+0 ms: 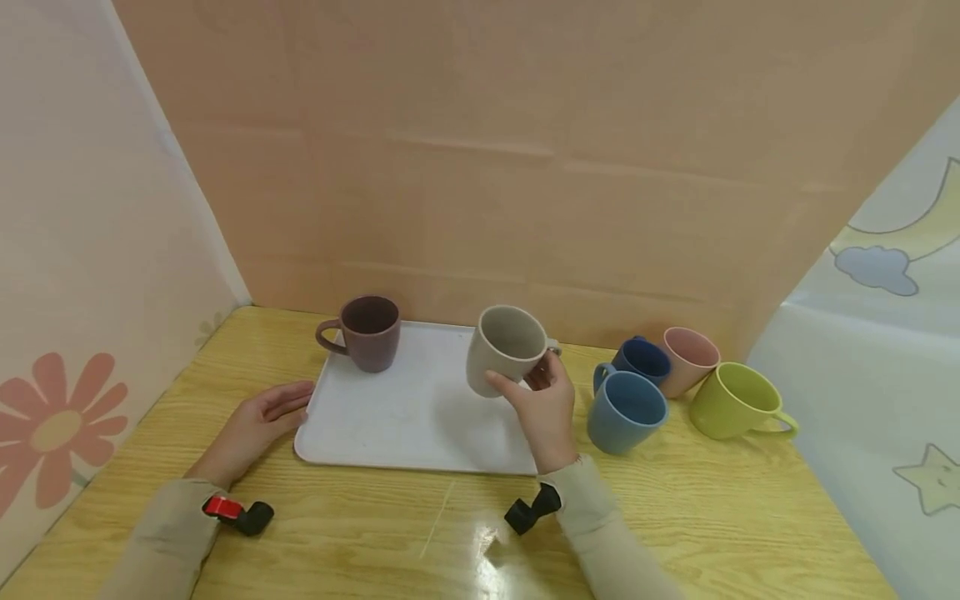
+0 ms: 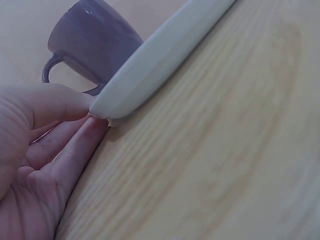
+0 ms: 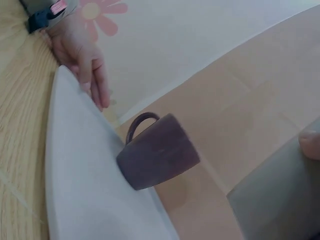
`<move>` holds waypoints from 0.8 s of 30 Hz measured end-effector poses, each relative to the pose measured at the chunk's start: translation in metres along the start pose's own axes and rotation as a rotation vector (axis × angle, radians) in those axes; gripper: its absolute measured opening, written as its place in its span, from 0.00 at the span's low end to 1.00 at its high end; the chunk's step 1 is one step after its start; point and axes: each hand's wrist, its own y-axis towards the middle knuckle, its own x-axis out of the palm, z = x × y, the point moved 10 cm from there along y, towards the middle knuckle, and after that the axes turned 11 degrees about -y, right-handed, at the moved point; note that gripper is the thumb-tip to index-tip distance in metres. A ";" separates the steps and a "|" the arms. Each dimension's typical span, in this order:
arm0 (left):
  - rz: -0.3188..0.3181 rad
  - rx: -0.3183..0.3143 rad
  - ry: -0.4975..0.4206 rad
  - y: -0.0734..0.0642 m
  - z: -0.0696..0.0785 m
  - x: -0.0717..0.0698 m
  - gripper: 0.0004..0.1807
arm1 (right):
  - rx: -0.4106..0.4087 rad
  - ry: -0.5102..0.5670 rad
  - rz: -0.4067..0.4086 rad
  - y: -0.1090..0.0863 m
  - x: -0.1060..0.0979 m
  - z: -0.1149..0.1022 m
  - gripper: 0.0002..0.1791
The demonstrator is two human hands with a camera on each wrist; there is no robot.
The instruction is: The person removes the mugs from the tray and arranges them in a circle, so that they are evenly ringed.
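Note:
My right hand (image 1: 546, 408) grips a beige mug (image 1: 498, 354) by its right side, with the thumb on the front wall. The mug is tilted and held above the right part of a white tray (image 1: 390, 429). In the right wrist view, only part of the beige mug (image 3: 285, 190) and a fingertip show. My left hand (image 1: 255, 429) touches the tray's left edge with fairly straight fingers. In the left wrist view, the thumb (image 2: 55, 103) meets the tray's corner. A dark purple-brown mug (image 1: 372, 346) stands upright on the tray's back left, handle pointing left.
Right of the tray stand a light blue mug (image 1: 626, 421), a dark blue mug (image 1: 643, 358), a pink mug (image 1: 686, 367) and a yellow-green mug (image 1: 723, 408), close together. A wooden table (image 1: 360, 533) bears everything. An orange-brown wall (image 1: 480, 183) rises behind it.

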 end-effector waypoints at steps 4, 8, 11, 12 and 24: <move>-0.005 -0.006 0.010 -0.001 -0.002 -0.001 0.32 | 0.002 0.013 0.038 -0.002 -0.022 -0.007 0.41; -0.006 -0.009 0.006 -0.001 -0.003 0.000 0.32 | -0.038 -0.005 0.084 -0.005 -0.046 -0.015 0.41; -0.003 -0.010 0.003 -0.001 -0.002 0.000 0.32 | -0.056 -0.013 0.120 -0.008 -0.064 -0.019 0.40; -0.005 -0.010 0.002 -0.002 -0.001 0.001 0.32 | -0.057 0.000 0.129 -0.009 -0.070 -0.019 0.40; -0.001 -0.030 0.013 0.000 -0.004 -0.001 0.34 | -0.113 0.048 0.241 -0.021 -0.140 -0.033 0.40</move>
